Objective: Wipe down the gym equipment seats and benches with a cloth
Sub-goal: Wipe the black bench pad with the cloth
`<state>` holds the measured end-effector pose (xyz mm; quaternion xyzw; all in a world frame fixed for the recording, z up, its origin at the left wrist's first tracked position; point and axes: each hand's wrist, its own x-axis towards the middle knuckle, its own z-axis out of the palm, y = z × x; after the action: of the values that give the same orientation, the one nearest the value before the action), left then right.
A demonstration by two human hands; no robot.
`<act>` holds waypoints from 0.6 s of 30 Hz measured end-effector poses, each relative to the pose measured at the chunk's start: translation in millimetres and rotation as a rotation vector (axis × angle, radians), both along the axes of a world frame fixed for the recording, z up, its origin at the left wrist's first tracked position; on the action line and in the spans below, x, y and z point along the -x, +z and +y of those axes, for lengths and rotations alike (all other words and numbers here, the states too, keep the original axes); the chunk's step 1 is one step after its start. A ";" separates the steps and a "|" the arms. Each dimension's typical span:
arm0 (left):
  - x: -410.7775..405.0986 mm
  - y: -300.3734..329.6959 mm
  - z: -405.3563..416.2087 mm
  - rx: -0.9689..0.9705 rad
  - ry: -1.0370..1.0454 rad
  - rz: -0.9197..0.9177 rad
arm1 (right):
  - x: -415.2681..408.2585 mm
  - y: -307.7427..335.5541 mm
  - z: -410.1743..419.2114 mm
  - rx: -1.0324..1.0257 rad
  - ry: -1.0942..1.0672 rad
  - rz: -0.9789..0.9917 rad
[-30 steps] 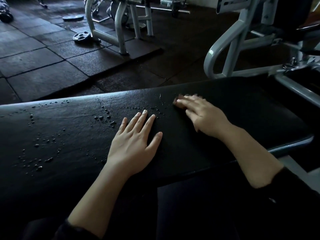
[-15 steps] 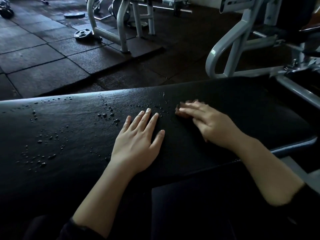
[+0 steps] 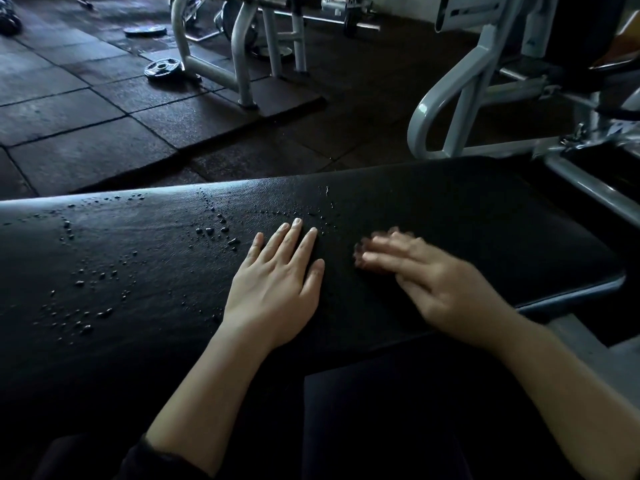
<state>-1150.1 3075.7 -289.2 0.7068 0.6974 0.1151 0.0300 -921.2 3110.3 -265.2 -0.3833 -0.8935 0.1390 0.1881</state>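
Note:
A black padded bench (image 3: 138, 271) runs across the view, with water droplets (image 3: 214, 232) scattered over its left and middle. My left hand (image 3: 277, 285) lies flat on the pad with its fingers spread and nothing under it. To its right, my right hand (image 3: 433, 282) is blurred with motion. It presses a small dark cloth (image 3: 358, 253) onto the pad, and only the cloth's edge shows past the fingertips. The pad around the right hand looks matte and free of drops.
A white machine frame (image 3: 446, 109) stands beyond the bench at the right, with a metal rail (image 3: 588, 192) by the pad's right end. A white rack (image 3: 239, 57) and a weight plate (image 3: 162, 69) sit on the dark rubber floor tiles (image 3: 69, 112) behind.
My right hand has slid with the cloth across the pad toward me and is now blurred. The left hand has stayed in place.

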 end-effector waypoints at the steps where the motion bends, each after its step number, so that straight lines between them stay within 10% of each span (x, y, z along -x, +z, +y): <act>1: 0.1 0.0 0.1 -0.003 -0.001 -0.003 | 3.5 -1.8 -10.7 0.000 0.073 -0.006; 18: 11.8 6.6 9.7 0.026 0.148 -0.094 | 15.5 18.1 -7.2 0.177 0.179 -0.275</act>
<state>-1161.9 3085.4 -282.7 0.6466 0.7469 0.1411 0.0634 -936.8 3103.1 -247.1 -0.3328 -0.9256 0.1796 0.0163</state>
